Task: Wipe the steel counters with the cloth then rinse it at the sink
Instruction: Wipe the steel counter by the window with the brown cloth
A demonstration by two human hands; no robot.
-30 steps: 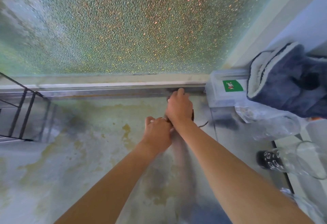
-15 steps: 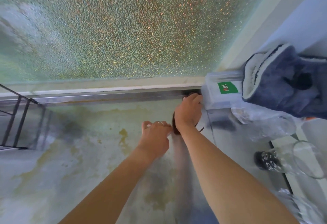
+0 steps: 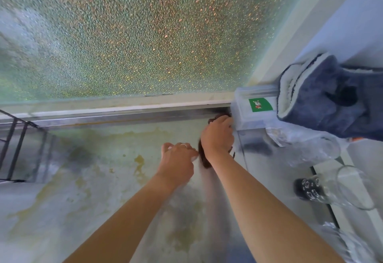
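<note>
my right hand (image 3: pixel 217 135) presses the dark cloth (image 3: pixel 204 157), fingers curled over it, into the steel counter's (image 3: pixel 93 179) back corner; my left hand (image 3: pixel 178 159) hovers loosely curled, holding nothing. pushing further could knock the plastic box (image 3: pixel 253 115) just beside.

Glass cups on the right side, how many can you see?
1: a clear glass cup lies tipped beside the steel counter, near the right edge. Crumpled clear plastic behind it could hide others.

Before me: a pebbled frosted window (image 3: pixel 132 34) glowing green and orange with daylight, its pale sill (image 3: pixel 116 102) below, a white wall (image 3: pixel 342 24) at right.
</note>
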